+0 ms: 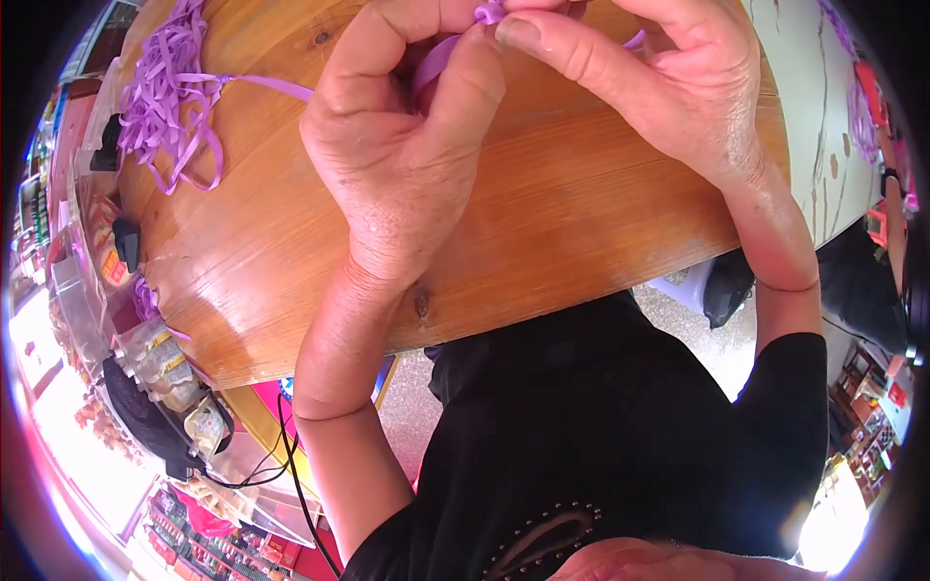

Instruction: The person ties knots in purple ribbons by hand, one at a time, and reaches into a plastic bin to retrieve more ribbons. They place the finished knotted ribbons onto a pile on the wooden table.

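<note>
Above the wooden table, near the top edge of the view, both hands meet at a small knot or loop in a purple ribbon (489, 13). My left hand (407, 145) is closed on the ribbon, its thumb pressed near the knot, with part of the band curving inside the fingers. My right hand (668, 87) pinches at the same spot with its thumb; a short ribbon end shows beside its fingers. A strand runs from my left hand to a tangled pile of purple ribbon (174, 97) at the far left. The fingertips are partly cut off by the frame.
The wooden tabletop (581, 223) has a rounded edge, and a pale marbled surface (804, 107) adjoins it at right. More purple ribbon (145, 300) hangs at the left edge, near clear plastic containers (170, 368). A black cable (291, 455) runs below the table edge.
</note>
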A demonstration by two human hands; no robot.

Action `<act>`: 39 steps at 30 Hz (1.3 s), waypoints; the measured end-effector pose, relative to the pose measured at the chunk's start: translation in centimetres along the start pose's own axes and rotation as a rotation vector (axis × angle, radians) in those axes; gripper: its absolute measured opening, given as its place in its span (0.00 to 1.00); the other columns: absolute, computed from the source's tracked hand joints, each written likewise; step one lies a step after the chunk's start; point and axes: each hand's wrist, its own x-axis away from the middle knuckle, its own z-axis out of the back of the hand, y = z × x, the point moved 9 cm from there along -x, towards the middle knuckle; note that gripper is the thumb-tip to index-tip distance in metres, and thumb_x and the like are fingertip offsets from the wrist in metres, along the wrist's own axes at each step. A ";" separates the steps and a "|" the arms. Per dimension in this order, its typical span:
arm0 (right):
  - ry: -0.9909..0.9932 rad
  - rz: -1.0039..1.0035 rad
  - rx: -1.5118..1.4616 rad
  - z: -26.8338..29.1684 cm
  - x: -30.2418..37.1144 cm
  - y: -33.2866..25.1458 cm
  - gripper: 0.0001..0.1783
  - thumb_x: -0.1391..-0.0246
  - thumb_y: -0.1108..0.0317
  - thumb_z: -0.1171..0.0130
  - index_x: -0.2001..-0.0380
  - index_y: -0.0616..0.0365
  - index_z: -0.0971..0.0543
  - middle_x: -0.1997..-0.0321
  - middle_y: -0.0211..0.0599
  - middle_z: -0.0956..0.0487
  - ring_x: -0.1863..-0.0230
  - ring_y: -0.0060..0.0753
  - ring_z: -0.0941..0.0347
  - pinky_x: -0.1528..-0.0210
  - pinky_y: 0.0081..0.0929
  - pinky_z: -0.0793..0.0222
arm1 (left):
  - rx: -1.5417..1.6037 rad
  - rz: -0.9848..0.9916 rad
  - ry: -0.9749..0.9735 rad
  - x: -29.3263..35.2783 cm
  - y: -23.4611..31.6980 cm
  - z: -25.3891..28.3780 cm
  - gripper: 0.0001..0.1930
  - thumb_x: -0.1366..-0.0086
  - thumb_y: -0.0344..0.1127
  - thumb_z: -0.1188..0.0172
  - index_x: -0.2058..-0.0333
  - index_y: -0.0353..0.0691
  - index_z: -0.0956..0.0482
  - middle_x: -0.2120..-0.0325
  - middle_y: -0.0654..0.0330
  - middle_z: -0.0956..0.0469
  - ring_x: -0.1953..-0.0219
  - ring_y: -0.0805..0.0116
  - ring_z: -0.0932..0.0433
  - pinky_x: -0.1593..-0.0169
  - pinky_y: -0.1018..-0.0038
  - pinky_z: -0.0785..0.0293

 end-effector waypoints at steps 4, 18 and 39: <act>-0.008 -0.001 -0.035 0.0 0.1 0.3 0.05 0.52 0.79 0.37 0.70 0.62 0.21 0.72 0.36 0.22 0.72 0.28 0.24 0.70 0.18 0.29 | -0.057 -0.029 0.026 0.1 0.4 -0.4 0.07 0.38 0.24 0.41 0.60 0.33 0.21 0.72 0.68 0.23 0.74 0.86 0.33 0.74 0.90 0.43; 0.016 0.292 -0.790 -2.4 0.4 3.3 0.03 0.46 0.74 0.41 0.68 0.61 0.21 0.71 0.29 0.24 0.68 0.18 0.28 0.64 0.14 0.33 | 0.612 0.480 -0.116 1.1 -2.0 -2.6 0.08 0.35 0.28 0.46 0.59 0.34 0.23 0.77 0.69 0.31 0.76 0.80 0.38 0.71 0.82 0.44; 0.021 0.279 -0.784 -1.5 0.8 3.2 0.02 0.46 0.75 0.42 0.69 0.61 0.21 0.70 0.29 0.24 0.67 0.18 0.28 0.63 0.15 0.32 | 0.389 0.386 -0.125 0.8 -2.7 -1.2 0.09 0.37 0.25 0.44 0.58 0.31 0.23 0.74 0.64 0.26 0.77 0.78 0.34 0.73 0.82 0.41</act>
